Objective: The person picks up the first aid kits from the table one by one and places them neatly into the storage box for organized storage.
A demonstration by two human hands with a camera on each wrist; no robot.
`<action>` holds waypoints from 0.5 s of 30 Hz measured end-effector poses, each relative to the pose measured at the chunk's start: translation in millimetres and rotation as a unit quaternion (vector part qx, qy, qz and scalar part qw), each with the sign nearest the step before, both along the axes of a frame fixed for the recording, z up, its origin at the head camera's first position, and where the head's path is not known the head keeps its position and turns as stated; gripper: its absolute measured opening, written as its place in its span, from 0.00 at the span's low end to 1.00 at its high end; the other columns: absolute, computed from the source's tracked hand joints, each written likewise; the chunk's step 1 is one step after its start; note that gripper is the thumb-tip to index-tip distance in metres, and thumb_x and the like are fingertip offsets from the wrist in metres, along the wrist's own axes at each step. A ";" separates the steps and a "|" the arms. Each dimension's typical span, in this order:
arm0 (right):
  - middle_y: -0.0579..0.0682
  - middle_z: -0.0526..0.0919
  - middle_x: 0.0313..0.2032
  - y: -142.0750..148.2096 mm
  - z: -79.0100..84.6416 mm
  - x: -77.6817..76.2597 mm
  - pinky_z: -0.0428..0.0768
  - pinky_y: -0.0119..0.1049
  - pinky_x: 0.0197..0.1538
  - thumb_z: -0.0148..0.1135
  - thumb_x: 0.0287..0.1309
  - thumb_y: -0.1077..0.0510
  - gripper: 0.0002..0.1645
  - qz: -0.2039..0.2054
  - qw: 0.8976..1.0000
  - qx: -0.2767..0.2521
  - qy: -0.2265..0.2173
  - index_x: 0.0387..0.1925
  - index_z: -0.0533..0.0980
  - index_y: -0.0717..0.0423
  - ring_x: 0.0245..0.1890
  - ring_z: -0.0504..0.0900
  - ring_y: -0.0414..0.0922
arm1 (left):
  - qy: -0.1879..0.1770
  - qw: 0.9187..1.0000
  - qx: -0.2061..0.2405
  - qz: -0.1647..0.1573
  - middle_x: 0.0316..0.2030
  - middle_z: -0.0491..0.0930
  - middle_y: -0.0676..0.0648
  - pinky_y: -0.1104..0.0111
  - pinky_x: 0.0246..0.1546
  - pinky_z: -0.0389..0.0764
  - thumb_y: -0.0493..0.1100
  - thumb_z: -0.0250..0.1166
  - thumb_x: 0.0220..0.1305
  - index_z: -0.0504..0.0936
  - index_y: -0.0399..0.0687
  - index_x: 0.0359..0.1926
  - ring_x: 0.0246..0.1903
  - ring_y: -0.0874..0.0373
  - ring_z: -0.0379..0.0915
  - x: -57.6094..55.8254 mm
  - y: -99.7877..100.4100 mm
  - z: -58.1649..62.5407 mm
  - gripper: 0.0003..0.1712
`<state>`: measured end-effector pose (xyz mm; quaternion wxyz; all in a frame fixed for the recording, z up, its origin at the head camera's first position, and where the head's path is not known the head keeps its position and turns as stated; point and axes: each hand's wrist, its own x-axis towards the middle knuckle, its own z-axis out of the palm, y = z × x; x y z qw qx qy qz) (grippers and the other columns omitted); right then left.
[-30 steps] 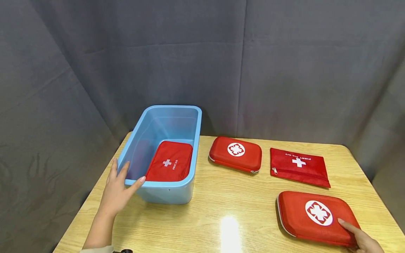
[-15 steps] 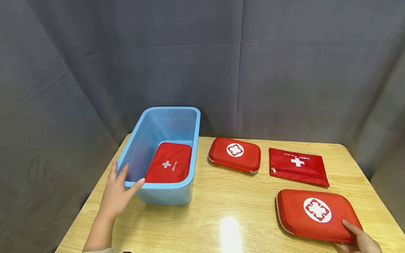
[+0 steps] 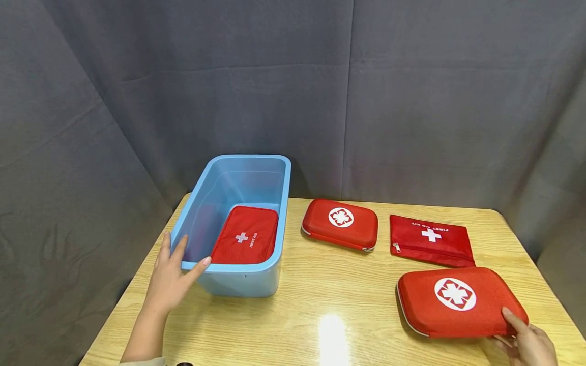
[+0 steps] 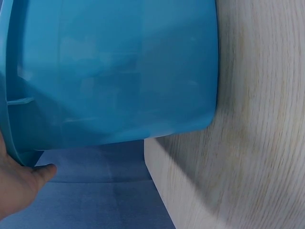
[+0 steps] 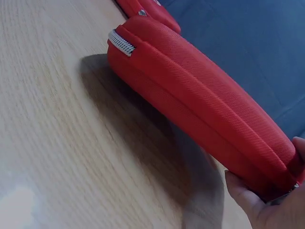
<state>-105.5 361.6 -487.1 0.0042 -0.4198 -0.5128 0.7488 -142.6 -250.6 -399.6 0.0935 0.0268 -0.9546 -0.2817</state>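
Observation:
My right hand (image 3: 531, 341) pinches the right end of a large red hard-shell first aid case (image 3: 492, 300), thumb on its top and fingers underneath. In the right wrist view the case (image 5: 190, 90) is tilted, its held end raised over the table with a shadow below. My left hand (image 3: 171, 277), fingers spread and mostly straight, rests on the near left corner of a blue plastic bin (image 3: 244, 280). In the left wrist view that hand (image 4: 19, 183) is at the bin's rim. Inside the bin lies a red soft first aid pouch (image 3: 249, 229) with a white cross.
A smaller red hard case (image 3: 316, 218) lies right of the bin. Farther right is a flat red zip pouch (image 3: 450, 246), its near edge just behind the held case. Grey curtain (image 3: 412, 101) hangs behind the wooden table (image 3: 320, 284).
The large case's right end has been lifted, and the case has shifted slightly away from me, toward the flat pouch. My left hand stays in place on the bin.

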 end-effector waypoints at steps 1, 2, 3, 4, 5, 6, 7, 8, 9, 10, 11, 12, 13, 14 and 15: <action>0.38 0.74 0.16 -2.2 2.6 0.3 0.77 0.41 0.27 0.64 0.43 0.48 0.11 -0.003 1.000 -0.007 0.010 0.25 0.70 0.45 0.20 0.77 0.37 | 0.000 1.000 0.000 0.000 0.64 0.31 0.37 0.38 0.45 0.52 0.64 0.52 0.53 0.52 0.40 0.64 0.58 0.33 0.39 -0.1 0.1 0.0 0.46; 0.39 0.75 0.16 -4.0 4.8 0.7 0.77 0.41 0.26 0.63 0.44 0.50 0.10 -0.009 1.000 -0.017 0.018 0.19 0.70 0.46 0.20 0.77 0.38 | -0.001 1.000 0.000 0.000 0.64 0.31 0.37 0.38 0.45 0.52 0.64 0.52 0.53 0.52 0.40 0.64 0.58 0.33 0.39 -0.2 0.2 0.1 0.46; 0.39 0.75 0.16 -5.4 6.5 1.2 0.77 0.41 0.25 0.62 0.46 0.52 0.12 -0.011 0.999 -0.026 0.028 0.15 0.71 0.46 0.19 0.77 0.39 | 0.000 1.000 0.000 -0.001 0.64 0.31 0.37 0.38 0.45 0.52 0.64 0.52 0.53 0.52 0.40 0.64 0.58 0.33 0.39 -0.4 0.3 0.3 0.46; 0.40 0.75 0.16 -6.7 7.9 1.5 0.77 0.41 0.24 0.61 0.47 0.53 0.14 -0.015 0.999 -0.038 0.034 0.11 0.71 0.46 0.19 0.78 0.40 | 0.001 1.000 0.000 -0.002 0.64 0.31 0.37 0.38 0.45 0.52 0.64 0.52 0.53 0.52 0.40 0.63 0.58 0.33 0.39 -0.6 0.3 0.4 0.46; 0.40 0.76 0.17 -8.1 9.1 1.6 0.77 0.41 0.24 0.61 0.47 0.54 0.14 -0.018 0.998 -0.047 0.040 0.12 0.71 0.47 0.19 0.78 0.40 | 0.002 1.000 0.000 -0.002 0.64 0.31 0.37 0.38 0.45 0.52 0.64 0.52 0.53 0.52 0.40 0.63 0.58 0.33 0.39 -0.7 0.3 0.5 0.46; 0.40 0.76 0.18 -9.4 10.2 1.5 0.77 0.42 0.24 0.61 0.47 0.54 0.14 -0.020 0.997 -0.053 0.046 0.12 0.71 0.47 0.19 0.78 0.41 | 0.003 1.000 0.000 -0.002 0.64 0.31 0.37 0.38 0.45 0.52 0.64 0.52 0.53 0.52 0.40 0.63 0.58 0.33 0.39 -0.9 0.3 0.6 0.45; 0.41 0.76 0.18 -10.7 11.1 1.6 0.77 0.42 0.24 0.61 0.48 0.55 0.13 -0.021 0.996 -0.061 0.054 0.13 0.72 0.48 0.19 0.78 0.42 | 0.003 1.000 0.001 -0.003 0.64 0.31 0.38 0.38 0.45 0.52 0.64 0.52 0.53 0.52 0.40 0.63 0.58 0.33 0.39 -1.0 0.3 0.7 0.45; 0.41 0.76 0.19 -11.9 11.7 1.8 0.77 0.42 0.24 0.60 0.49 0.56 0.12 -0.020 0.995 -0.069 0.070 0.13 0.72 0.48 0.19 0.79 0.42 | 0.004 1.000 0.001 -0.003 0.64 0.31 0.38 0.38 0.45 0.52 0.64 0.52 0.53 0.52 0.40 0.63 0.58 0.33 0.39 -1.0 0.3 0.8 0.45; 0.42 0.77 0.19 -13.2 12.5 2.2 0.77 0.42 0.24 0.60 0.49 0.57 0.12 -0.020 0.993 -0.078 0.082 0.14 0.72 0.49 0.19 0.79 0.43 | 0.004 1.000 0.001 -0.003 0.64 0.31 0.38 0.38 0.45 0.52 0.64 0.52 0.53 0.52 0.40 0.63 0.58 0.33 0.39 -1.0 0.2 0.9 0.45; 0.42 0.77 0.19 -14.8 13.5 2.6 0.77 0.42 0.24 0.60 0.49 0.57 0.12 -0.021 0.992 -0.085 0.093 0.14 0.73 0.49 0.19 0.79 0.43 | 0.004 1.000 0.001 -0.002 0.64 0.31 0.38 0.38 0.45 0.52 0.63 0.52 0.53 0.52 0.40 0.63 0.58 0.33 0.39 -0.9 0.2 1.0 0.45; 0.43 0.77 0.20 -16.2 14.3 3.3 0.77 0.42 0.24 0.59 0.50 0.58 0.11 -0.016 0.989 -0.094 0.114 0.15 0.73 0.50 0.20 0.79 0.43 | 0.003 1.000 0.002 -0.002 0.64 0.31 0.38 0.38 0.45 0.52 0.63 0.52 0.53 0.52 0.40 0.63 0.58 0.33 0.39 -0.6 0.1 1.2 0.45; 0.44 0.78 0.20 -17.8 15.2 3.8 0.77 0.42 0.24 0.57 0.52 0.59 0.11 -0.012 0.985 -0.106 0.138 0.16 0.74 0.51 0.20 0.79 0.43 | 0.002 1.000 0.001 -0.001 0.64 0.31 0.38 0.38 0.45 0.52 0.64 0.52 0.53 0.52 0.40 0.63 0.58 0.33 0.39 -0.4 0.1 1.4 0.45; 0.44 0.78 0.21 -19.3 16.1 4.3 0.77 0.42 0.25 0.56 0.53 0.60 0.11 -0.010 0.980 -0.121 0.161 0.17 0.75 0.52 0.21 0.79 0.44 | 0.002 1.000 0.001 0.000 0.64 0.31 0.38 0.38 0.45 0.52 0.64 0.52 0.53 0.52 0.40 0.63 0.58 0.33 0.38 -0.2 0.0 1.7 0.45; 0.45 0.78 0.22 -20.6 16.5 3.9 0.77 0.42 0.25 0.54 0.54 0.61 0.11 -0.007 0.974 -0.133 0.184 0.18 0.76 0.53 0.22 0.79 0.44 | 0.003 1.000 0.000 0.000 0.64 0.31 0.38 0.38 0.45 0.52 0.64 0.52 0.54 0.52 0.40 0.63 0.58 0.33 0.39 -0.2 -0.1 1.9 0.45; 0.46 0.79 0.22 -21.6 16.3 2.6 0.77 0.43 0.25 0.54 0.54 0.62 0.10 -0.012 0.970 -0.142 0.197 0.19 0.76 0.54 0.22 0.79 0.44 | 0.003 1.000 -0.001 0.000 0.64 0.31 0.38 0.38 0.45 0.52 0.64 0.52 0.54 0.52 0.39 0.63 0.58 0.33 0.39 -0.2 -0.1 2.1 0.45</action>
